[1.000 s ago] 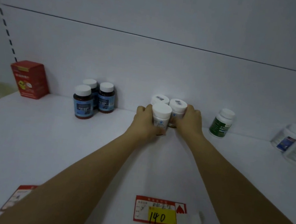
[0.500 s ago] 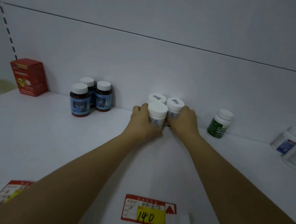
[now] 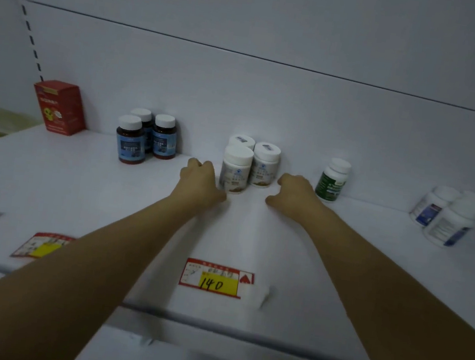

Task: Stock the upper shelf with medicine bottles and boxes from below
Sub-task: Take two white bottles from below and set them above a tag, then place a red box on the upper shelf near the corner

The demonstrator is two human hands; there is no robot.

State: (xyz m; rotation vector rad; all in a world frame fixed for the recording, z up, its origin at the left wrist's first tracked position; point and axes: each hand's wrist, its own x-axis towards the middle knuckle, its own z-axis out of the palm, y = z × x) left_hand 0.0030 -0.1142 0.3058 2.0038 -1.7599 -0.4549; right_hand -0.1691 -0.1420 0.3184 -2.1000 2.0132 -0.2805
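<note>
Three white medicine bottles [image 3: 236,169] with white caps stand in a tight cluster near the back wall of the white upper shelf [image 3: 76,204]. My left hand [image 3: 200,179] rests just left of the front bottle, fingers loosely curled, holding nothing. My right hand [image 3: 294,195] sits to the right of the cluster, apart from it and also empty. Both forearms stretch across the shelf toward the bottles.
Three dark bottles with blue labels [image 3: 144,140] stand to the left, a red box [image 3: 60,108] at far left. A green-labelled bottle [image 3: 333,180] is on the right, white bottles [image 3: 449,216] at far right. Price tags [image 3: 215,278] lie along the front edge.
Both hands have let go of the white bottle cluster and drawn apart and slightly back; the bottles stay standing by the wall.
</note>
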